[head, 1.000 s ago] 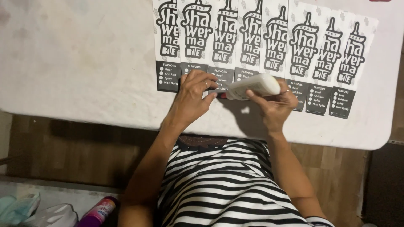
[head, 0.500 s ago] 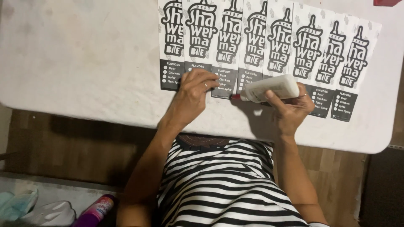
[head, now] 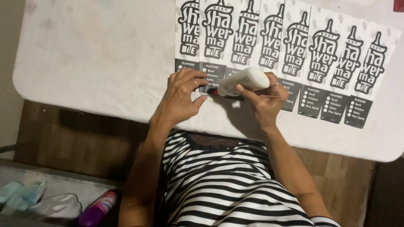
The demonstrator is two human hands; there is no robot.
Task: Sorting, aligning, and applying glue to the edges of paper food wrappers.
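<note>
My right hand (head: pixel 265 98) grips a white squeeze bottle (head: pixel 243 80) with a red tip, held almost level, its tip pointing left and down at the lower edge of a printed paper strip. My left hand (head: pixel 182 94) rests beside it, fingers pressing the dark bottom part of the leftmost strips. Several overlapping white paper strips (head: pixel 320 59) with black lettering and dark lower panels lie in a fanned row across the white table (head: pixel 92 54).
The table's near edge runs just above my striped shirt (head: pixel 227 180). Wooden floor lies below. At the lower left on the floor sit a pink and purple bottle (head: pixel 97 208) and some pale cloths (head: pixel 25 197).
My right hand has carried the bottle leftwards along the strips, toward my left hand. My left hand has stayed on the leftmost strips.
</note>
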